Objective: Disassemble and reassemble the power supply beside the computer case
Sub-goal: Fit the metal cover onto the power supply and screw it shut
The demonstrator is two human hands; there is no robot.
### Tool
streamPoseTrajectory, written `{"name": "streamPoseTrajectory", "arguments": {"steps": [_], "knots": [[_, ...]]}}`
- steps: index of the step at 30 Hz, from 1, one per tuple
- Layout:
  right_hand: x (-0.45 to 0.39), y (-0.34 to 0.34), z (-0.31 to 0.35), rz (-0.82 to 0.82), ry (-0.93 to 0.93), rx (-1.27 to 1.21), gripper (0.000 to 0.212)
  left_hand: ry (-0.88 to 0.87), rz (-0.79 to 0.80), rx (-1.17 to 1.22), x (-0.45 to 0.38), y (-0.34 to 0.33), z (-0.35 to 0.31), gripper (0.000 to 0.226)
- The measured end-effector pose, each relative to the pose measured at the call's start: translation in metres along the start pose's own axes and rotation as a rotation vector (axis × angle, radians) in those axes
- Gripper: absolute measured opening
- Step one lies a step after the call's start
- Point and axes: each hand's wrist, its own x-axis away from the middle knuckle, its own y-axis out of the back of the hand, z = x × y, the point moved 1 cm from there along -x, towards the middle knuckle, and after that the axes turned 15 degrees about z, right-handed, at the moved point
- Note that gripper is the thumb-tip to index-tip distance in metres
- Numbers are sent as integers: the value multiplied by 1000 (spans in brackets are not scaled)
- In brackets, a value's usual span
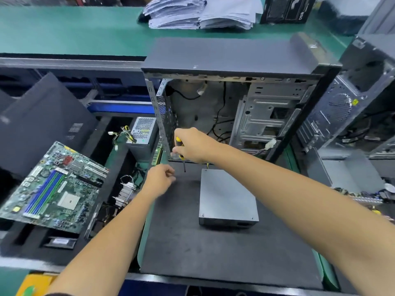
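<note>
Right hand [193,146] grips a screwdriver [180,153] at the case's [230,58] front edge; left hand [160,181] pinches something unseen.

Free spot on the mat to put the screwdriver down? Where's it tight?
Bare mat left of and in front of the power supply, up to the near edge. Another bare strip right of it, under the right forearm. Crowded: left trays with motherboard and heatsink, and the gap by the case where both hands work: right hand holds the screwdriver, left hand below.
</note>
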Motion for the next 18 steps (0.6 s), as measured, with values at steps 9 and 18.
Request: {"name": "streamPoseTrajectory", "arguments": {"steps": [9,18], "knots": [[-11,-7,-3,65,-11,72,19,4,16,-227,-18,-16,7,13],[-1,-3,-8,-66,-81,-11,17,-71,23,52,-13,-13,-15,13]]}}
